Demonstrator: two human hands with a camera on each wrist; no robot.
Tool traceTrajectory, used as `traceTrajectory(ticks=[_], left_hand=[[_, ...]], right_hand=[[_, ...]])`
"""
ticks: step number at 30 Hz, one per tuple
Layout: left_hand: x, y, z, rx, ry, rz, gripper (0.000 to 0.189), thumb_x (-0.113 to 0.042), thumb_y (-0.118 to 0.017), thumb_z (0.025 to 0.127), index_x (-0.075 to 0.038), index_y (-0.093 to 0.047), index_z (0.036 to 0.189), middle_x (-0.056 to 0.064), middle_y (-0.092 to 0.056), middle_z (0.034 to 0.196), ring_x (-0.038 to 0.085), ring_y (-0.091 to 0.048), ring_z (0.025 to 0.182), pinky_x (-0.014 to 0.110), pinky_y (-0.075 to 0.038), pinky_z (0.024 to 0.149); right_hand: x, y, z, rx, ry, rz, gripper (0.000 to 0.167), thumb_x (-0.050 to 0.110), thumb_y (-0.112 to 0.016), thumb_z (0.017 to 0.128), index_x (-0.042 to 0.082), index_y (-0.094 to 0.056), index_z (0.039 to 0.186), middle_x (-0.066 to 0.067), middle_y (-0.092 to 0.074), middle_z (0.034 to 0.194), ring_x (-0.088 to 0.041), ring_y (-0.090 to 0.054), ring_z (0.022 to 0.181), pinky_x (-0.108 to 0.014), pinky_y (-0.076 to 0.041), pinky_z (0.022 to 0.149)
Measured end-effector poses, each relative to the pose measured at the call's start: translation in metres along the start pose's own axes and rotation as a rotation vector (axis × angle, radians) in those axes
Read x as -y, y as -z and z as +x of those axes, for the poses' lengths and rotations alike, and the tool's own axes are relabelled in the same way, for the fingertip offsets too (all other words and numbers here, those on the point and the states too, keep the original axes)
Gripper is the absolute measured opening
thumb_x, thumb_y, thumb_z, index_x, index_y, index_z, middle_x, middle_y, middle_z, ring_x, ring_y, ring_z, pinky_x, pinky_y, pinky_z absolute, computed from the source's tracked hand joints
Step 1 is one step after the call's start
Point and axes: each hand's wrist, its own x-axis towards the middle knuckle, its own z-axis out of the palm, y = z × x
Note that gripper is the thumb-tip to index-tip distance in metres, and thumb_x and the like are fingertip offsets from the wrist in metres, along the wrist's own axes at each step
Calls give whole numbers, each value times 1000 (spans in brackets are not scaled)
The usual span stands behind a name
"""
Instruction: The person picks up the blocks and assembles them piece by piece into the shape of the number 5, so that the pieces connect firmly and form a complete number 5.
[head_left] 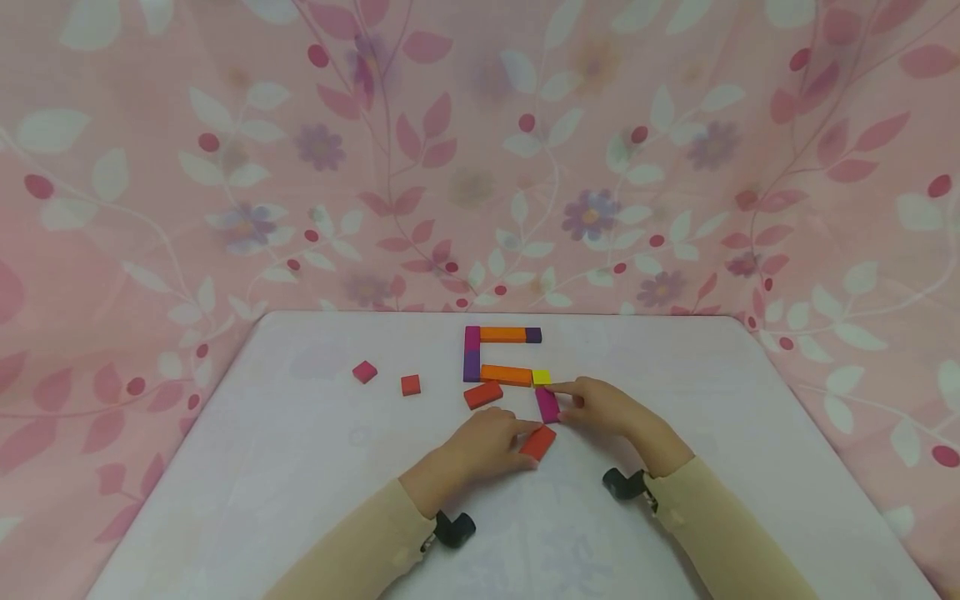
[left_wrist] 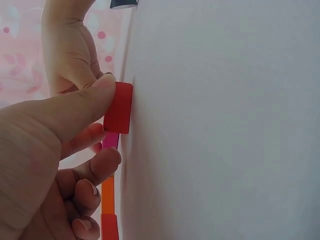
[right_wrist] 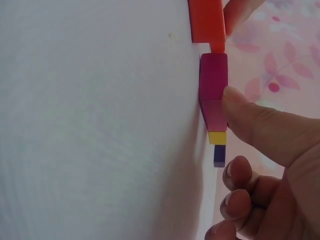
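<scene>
Fingers (head_left: 527, 426) of the left hand (head_left: 480, 440) pinch the nearest red block (head_left: 538, 444), and the right hand (head_left: 606, 407) grips the magenta block (head_left: 548, 406), just on the near side of the yellow block (head_left: 541, 377). If this right hand pushes too far, the yellow block could slide out of line.

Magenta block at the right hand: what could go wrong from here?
1. The right hand pinches the magenta block with its fingers close to the yellow block; a slight push might knock that out of line with the lower orange block.
2. The left hand pinches the held red block near the magenta block, so the two could bump.
3. The loose red block sits near the left hand and might get brushed.
</scene>
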Motion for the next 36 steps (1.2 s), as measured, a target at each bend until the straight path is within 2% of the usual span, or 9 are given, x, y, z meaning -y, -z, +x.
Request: traceTrajectory(ticks=[10, 17, 26, 36], left_hand=[[-4, -5, 2, -12, 14, -6, 62, -48, -77, 85, -30, -58, 142, -10, -66, 97, 9, -57, 94, 29, -50, 85], [-3, -7, 4, -24, 9, 6, 62, -49, -77, 85, -29, -59, 142, -11, -63, 91, 7, -56, 89, 27, -49, 81], [-7, -8, 5, -19, 28, 38, 62, -52, -75, 86, -30, -59, 142, -8, -67, 101, 11, -58, 96, 31, -51, 85], [-10, -7, 5, -28, 25, 42, 62, -51, -75, 86, -27, -59, 141, -8, -68, 104, 11, -59, 97, 32, -51, 88]], right_hand=[[-5, 0, 2, 6, -3, 12, 53, 26, -75, 91, 27, -59, 142, -1, -54, 88, -19, -50, 84, -32, -45, 70], [-6, 0, 2, 9, 6, 20, 53, 25, -74, 92, 27, -59, 142, -2, -53, 87, -19, -49, 83, -33, -45, 69], [-5, 1, 0, 15, -1, 32, 53, 23, -73, 92, 28, -58, 143, -2, -53, 86, -19, -50, 82, -32, -45, 69], [-5, 3, -1, 8, -1, 55, 51, 23, -73, 93, 25, -59, 142, -1, -54, 86, -19, -50, 82, -33, -45, 69]])
